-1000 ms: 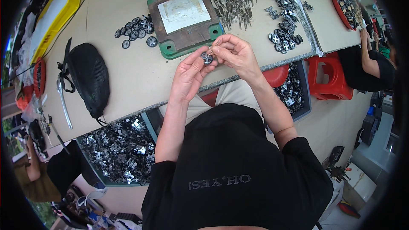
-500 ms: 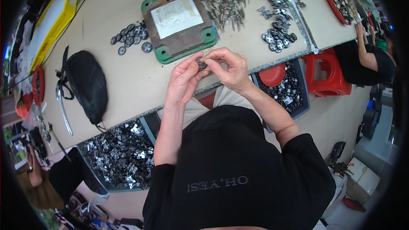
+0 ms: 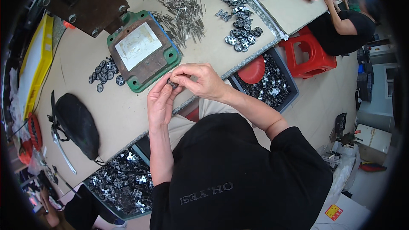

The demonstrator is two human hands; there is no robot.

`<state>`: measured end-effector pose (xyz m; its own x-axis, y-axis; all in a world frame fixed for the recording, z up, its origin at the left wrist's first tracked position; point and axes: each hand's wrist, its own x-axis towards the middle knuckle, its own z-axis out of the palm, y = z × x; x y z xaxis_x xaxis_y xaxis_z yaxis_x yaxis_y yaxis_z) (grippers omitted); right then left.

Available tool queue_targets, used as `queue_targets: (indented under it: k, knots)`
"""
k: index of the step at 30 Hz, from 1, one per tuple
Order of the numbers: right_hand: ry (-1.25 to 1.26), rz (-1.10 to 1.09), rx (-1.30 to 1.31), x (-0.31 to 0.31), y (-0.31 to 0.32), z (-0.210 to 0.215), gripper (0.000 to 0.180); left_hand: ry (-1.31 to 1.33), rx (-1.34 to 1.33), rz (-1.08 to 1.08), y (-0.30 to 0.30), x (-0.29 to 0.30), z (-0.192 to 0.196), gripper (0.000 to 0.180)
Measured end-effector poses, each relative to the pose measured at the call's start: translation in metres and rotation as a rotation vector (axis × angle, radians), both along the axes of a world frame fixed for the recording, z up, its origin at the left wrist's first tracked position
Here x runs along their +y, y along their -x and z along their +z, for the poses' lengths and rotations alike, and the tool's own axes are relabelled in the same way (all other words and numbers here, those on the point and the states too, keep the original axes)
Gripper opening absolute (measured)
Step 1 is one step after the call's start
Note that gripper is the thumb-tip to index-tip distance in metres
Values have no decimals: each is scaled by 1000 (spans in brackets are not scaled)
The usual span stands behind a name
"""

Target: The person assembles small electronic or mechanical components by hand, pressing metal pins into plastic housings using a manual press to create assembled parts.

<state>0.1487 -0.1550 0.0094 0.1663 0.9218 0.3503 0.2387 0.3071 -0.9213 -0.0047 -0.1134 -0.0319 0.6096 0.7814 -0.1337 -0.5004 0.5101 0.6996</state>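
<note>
In front of the press, near the table's edge, my two hands meet over a small dark wheel-like part (image 3: 172, 84). My left hand (image 3: 158, 105) grips it between thumb and fingers. My right hand (image 3: 199, 81) has its thumb and forefinger pinched at the part's upper side; any finer piece between them is too small to make out. Just beyond stands a green-based press (image 3: 135, 86) with a white plate (image 3: 138, 46) on its bed. Black spoked wheels (image 3: 104, 73) lie to its left, and thin metal rods (image 3: 182, 15) are heaped to its right.
More wheels (image 3: 242, 39) and black-and-silver parts lie farther right. Below the table edge are a grey bin (image 3: 293, 95) with a red bowl (image 3: 252, 70) and another parts bin (image 3: 123, 183). A black pouch (image 3: 76, 123) lies left. A co-worker (image 3: 345, 27) sits beyond a red stool (image 3: 306, 55).
My view has swung, so the table and press appear farther left and lower, and more of the press head shows. Both hands remain together on the small part, with fingers slightly shifted.
</note>
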Motion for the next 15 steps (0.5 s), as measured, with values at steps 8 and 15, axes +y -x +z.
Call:
queue_targets:
  k: [8, 15]
  knots:
    - [-71, -23, -111, 3, 2, 3, 8, 7, -42, -50, 4, 5, -3, 30]
    - [96, -420, -673, 30, -101, 14, 23, 68, 15, -52, 5, 4, 2, 32]
